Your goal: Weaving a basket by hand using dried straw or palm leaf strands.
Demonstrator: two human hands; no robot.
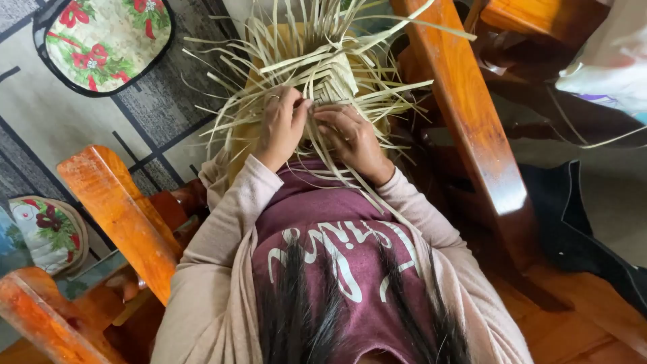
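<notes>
Both my hands — left hand (282,125), right hand (350,138) — pinch thin, springy pale-straw woven strips (330,74); I'd hold them near the weave.

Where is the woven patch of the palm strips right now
In the head view the woven patch sits at top centre, just beyond the left hand and right hand, with loose strips fanning around it.

Two floral cushions lie on the floor left of the woven piece (330,77): one cushion (104,40) above, another cushion (50,232) below. Two hands work: left hand (282,125), right hand (350,138).
</notes>
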